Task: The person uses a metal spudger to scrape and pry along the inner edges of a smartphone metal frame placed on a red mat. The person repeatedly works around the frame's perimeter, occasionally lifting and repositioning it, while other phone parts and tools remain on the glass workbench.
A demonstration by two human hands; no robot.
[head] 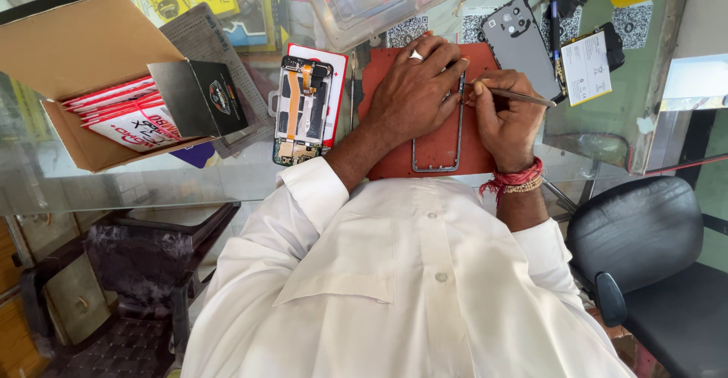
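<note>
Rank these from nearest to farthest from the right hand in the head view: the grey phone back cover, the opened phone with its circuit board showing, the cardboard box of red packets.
Measured from the right hand:
1. Grey phone back cover, just beyond the hand, toward the table's far edge.
2. Opened phone with its circuit board showing, across the red mat, past the left hand.
3. Cardboard box of red packets, at the table's far left end.
</note>
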